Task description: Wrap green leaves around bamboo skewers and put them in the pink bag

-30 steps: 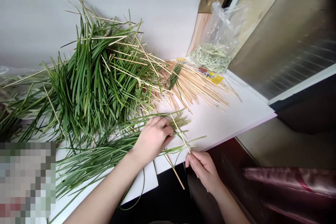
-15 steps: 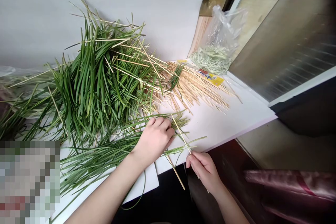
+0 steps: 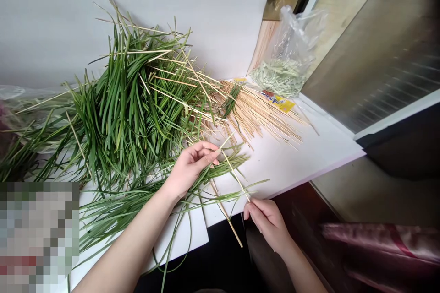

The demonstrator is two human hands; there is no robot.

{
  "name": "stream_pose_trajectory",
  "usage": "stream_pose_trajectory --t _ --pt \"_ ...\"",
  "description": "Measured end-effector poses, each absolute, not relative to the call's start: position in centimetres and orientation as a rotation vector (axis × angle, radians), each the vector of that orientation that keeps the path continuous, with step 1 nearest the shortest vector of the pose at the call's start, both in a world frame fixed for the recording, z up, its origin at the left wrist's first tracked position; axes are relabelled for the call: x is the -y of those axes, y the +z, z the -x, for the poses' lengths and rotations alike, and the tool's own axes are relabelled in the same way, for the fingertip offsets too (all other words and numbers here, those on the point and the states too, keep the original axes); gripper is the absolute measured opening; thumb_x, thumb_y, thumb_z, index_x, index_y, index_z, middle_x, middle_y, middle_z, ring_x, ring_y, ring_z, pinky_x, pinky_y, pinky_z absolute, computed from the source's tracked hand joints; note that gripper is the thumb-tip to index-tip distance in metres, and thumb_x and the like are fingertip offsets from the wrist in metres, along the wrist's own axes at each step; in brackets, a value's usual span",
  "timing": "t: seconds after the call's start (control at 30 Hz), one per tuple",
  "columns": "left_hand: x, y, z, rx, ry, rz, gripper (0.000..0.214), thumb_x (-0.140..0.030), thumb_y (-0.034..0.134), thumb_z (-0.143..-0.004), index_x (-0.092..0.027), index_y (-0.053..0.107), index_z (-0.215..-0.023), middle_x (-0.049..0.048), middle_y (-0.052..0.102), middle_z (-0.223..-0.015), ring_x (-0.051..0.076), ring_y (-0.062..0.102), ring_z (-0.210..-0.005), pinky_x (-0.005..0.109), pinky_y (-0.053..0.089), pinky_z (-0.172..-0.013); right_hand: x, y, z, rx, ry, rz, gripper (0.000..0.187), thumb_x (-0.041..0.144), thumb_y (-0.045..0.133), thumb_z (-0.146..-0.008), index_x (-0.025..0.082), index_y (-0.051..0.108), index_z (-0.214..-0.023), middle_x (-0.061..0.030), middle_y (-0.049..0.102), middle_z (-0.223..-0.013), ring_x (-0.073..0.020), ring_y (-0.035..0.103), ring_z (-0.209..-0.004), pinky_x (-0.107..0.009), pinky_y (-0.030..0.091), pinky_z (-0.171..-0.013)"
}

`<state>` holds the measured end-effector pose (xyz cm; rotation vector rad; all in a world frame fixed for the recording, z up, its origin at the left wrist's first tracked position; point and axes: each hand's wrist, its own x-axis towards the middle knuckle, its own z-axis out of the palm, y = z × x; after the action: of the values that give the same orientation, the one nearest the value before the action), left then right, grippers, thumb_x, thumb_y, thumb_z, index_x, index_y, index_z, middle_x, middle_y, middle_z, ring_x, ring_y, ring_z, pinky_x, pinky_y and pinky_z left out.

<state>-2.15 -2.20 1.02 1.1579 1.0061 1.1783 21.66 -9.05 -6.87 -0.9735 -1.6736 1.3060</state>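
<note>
Green chives lie by pale tan skewers on a white desk; the wrapper is yellow with red and blue print.

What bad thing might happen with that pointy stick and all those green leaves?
The skewer in the right hand points toward the left hand, which pinches the green leaves, so its tip might poke a finger. A loose stick juts past the edge of the table, and some leaves hang over that edge too, so they may slide off.
</note>
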Motion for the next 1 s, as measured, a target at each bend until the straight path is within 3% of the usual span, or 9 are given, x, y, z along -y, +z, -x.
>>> stream_pose_trajectory --t 0.4,1.0 --pt "2.34 0.98 2.16 -0.883 1.163 -0.834 0.02 -0.031 0.079 -0.082 -0.014 0.069 -0.078 -0.002 0.062 -0.068 0.006 0.055 -0.061 0.016 0.044 -0.062 8.87 -5.99 -21.64 1.726 1.283 0.949 0.04 0.031 0.046 -0.106 0.019 0.059 -0.07 0.0057 0.039 -0.053 -0.0128 0.036 -0.043 -0.027 0.028 -0.049" --pt "2.23 0.75 2.08 -0.885 1.132 -0.805 0.02 -0.03 0.08 -0.081 -0.015 0.068 -0.077 -0.0018 0.062 -0.067 0.006 0.055 -0.06 0.015 0.046 -0.061 8.79 -5.88 -21.69 1.746 1.273 0.956 0.044 0.037 0.045 -0.107 0.019 0.059 -0.069 0.0052 0.039 -0.053 -0.0134 0.037 -0.044 -0.027 0.03 -0.05"
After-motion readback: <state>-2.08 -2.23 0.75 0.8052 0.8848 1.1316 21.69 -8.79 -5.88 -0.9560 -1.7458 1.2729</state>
